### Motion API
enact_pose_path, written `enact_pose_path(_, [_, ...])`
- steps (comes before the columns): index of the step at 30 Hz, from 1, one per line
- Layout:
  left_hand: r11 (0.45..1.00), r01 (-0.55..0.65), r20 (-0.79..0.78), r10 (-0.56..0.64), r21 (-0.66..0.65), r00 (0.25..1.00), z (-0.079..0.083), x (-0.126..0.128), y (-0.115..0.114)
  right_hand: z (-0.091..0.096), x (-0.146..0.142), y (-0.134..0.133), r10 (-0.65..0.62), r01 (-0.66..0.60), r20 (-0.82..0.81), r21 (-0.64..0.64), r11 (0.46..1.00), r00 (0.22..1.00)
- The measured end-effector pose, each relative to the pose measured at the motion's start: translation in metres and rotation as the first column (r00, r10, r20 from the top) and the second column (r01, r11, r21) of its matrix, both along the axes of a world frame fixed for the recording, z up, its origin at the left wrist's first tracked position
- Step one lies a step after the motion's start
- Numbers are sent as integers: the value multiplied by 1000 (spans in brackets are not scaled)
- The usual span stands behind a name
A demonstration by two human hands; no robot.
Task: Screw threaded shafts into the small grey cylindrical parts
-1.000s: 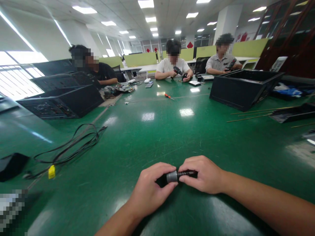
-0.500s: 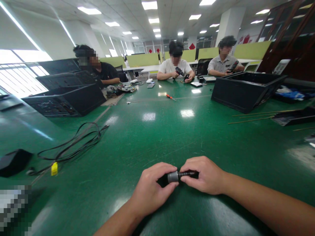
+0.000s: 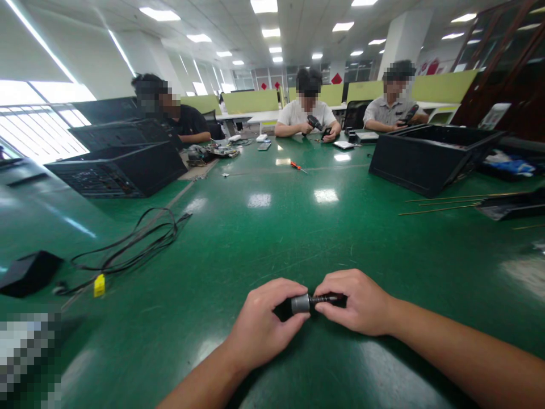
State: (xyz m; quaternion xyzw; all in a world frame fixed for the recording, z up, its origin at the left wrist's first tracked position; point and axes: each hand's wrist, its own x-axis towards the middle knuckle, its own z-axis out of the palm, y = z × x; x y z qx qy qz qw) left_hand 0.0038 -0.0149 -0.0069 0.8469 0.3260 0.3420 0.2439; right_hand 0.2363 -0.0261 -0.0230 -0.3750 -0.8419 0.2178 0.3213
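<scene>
Low in the head view, both hands are close together over the green table. Thumb and fingers of my left hand curl round a short grey cylinder, with its dark rear part inside the hand. A thin dark ridged shaft points from the cylinder's right end towards my right hand. My right thumb and forefinger pinch this shaft, and its far end lies in shadow under the palm. I cannot make out whether shaft and cylinder are one piece.
Black computer cases stand at left, another case at right. A coiled black cable with a yellow tag lies left. An orange screwdriver lies mid-table. Across the table sit three people, one holding a power drill.
The view has shifted slightly, so the background sits a little further right. My right fingertips are marginally further from the grey cylinder; both grips look the same.
</scene>
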Motion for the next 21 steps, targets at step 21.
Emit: enact_pose_path(21, [1000, -11, 11, 11, 23, 1000, -1, 0, 1, 0, 0, 1, -2, 2, -2, 14, 1000, 1000])
